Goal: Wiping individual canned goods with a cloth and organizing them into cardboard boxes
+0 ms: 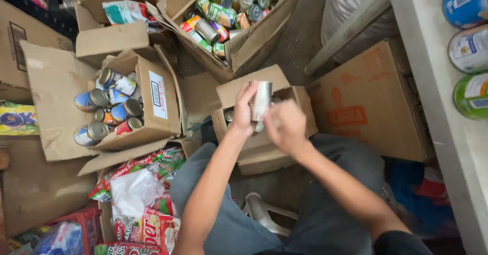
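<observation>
My left hand grips a bare silver tin can and holds it upright over a small open cardboard box that rests by my knees. My right hand is blurred, just right of and below the can, fingers curled close to its lower end; whether it touches the can is unclear. More cans show dimly inside the box under my hands. I sit on a white plastic stool in grey trousers.
An open box of labelled cans lies at left, a bigger box of mixed cans is at top. Snack packets pile at lower left. A closed carton stands right, beside a white shelf holding cans.
</observation>
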